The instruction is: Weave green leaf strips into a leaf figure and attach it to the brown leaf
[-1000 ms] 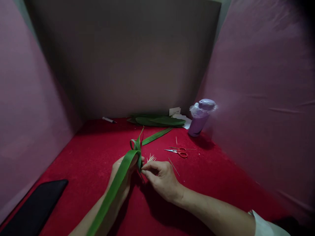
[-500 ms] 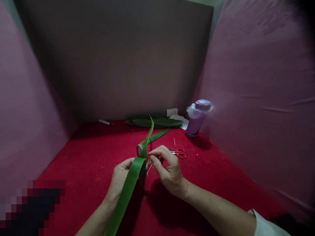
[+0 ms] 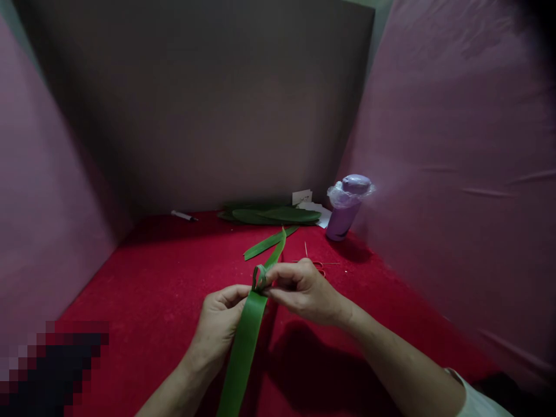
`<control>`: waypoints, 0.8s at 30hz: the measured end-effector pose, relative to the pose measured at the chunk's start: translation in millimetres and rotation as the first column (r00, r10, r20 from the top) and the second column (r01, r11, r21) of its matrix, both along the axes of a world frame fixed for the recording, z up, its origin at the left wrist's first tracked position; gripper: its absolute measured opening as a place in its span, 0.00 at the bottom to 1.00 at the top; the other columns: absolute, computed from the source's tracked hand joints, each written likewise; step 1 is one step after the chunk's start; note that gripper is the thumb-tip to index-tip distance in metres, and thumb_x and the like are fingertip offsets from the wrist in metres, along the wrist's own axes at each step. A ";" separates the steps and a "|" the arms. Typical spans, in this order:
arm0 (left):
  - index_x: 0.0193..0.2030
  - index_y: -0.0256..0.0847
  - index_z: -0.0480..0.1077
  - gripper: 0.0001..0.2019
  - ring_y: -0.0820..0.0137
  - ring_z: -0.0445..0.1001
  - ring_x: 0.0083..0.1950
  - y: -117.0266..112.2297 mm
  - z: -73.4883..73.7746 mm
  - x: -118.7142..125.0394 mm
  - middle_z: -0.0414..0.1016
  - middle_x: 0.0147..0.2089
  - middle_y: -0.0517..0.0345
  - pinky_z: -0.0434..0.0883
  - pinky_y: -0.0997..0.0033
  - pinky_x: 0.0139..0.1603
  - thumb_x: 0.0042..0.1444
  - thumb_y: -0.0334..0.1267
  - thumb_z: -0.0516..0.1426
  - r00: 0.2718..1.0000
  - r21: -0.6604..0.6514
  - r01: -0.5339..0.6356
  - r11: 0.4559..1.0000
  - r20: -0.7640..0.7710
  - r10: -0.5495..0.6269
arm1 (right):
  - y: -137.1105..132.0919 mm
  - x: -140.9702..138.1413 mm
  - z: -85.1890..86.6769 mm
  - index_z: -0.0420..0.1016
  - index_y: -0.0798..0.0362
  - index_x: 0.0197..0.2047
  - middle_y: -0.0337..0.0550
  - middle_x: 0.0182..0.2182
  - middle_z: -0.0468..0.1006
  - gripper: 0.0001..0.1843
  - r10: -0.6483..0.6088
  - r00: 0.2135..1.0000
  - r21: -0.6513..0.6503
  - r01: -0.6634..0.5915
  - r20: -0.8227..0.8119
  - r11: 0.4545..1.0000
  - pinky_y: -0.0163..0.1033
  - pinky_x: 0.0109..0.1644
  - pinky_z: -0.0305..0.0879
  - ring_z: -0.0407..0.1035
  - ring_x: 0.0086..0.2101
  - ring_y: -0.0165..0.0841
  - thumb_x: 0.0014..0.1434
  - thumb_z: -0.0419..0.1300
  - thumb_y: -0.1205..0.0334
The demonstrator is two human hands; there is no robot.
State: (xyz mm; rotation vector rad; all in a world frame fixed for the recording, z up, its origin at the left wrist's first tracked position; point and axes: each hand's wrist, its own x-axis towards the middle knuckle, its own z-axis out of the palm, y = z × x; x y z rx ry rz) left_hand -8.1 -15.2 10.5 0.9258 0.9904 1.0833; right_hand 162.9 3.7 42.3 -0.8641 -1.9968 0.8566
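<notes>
A long green leaf strip (image 3: 244, 353) runs from the bottom edge up to between my hands, where it is folded into a small upright loop; its pointed tip leans away to the right. My left hand (image 3: 219, 318) pinches the folded part from the left. From the right, my right hand (image 3: 306, 292) closes thumb and forefinger on the leaf beside the loop. Whether a thin stick is also between those fingertips is hidden. Just behind my right hand lie red-handled scissors (image 3: 320, 267), mostly covered by it.
On the red cloth lie a cut leaf piece (image 3: 264, 244), a thin stick (image 3: 306, 249) and a pen-like white item (image 3: 182, 215). Farther back are stacked leaves (image 3: 273, 215), white paper (image 3: 319, 212) and a purple cup with plastic wrap (image 3: 343, 220). Pink walls rise at both sides.
My right hand has moved left onto the folded leaf. The leaf's tip has tilted right, uncovering the cut piece behind. The thin sticks near my right fingertips are out of sight.
</notes>
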 end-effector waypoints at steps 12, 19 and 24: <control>0.30 0.37 0.78 0.10 0.79 0.63 0.18 -1.2 4.7 -0.8 0.71 0.18 0.61 0.60 0.82 0.17 0.39 0.37 0.66 1.000 0.033 0.006 0.999 -0.027 -0.005 | -2.3 -8.9 -12.5 0.70 0.54 0.30 0.30 0.15 0.58 0.04 -0.093 0.994 0.028 0.092 0.053 0.995 0.30 0.22 0.48 0.50 0.17 0.21 0.54 0.55 0.69; 0.29 0.38 0.79 0.09 0.81 0.59 0.16 -1.6 4.2 2.9 0.67 0.16 0.65 0.57 0.83 0.15 0.36 0.33 0.66 0.998 0.012 -0.021 1.000 -0.055 0.022 | -1.9 -15.0 -16.9 0.70 0.54 0.29 0.30 0.13 0.61 0.03 -0.148 0.989 -0.196 0.141 -0.025 0.970 0.27 0.17 0.45 0.51 0.15 0.20 0.52 0.56 0.69; 0.29 0.36 0.78 0.09 0.81 0.58 0.16 -3.3 4.4 4.3 0.66 0.15 0.64 0.56 0.83 0.15 0.39 0.37 0.66 0.994 -0.001 -0.022 1.000 -0.109 0.022 | 0.5 -13.0 -8.5 0.68 0.55 0.27 0.29 0.10 0.62 0.03 -0.094 0.991 -0.464 0.038 -0.098 0.885 0.26 0.13 0.49 0.56 0.11 0.21 0.51 0.57 0.66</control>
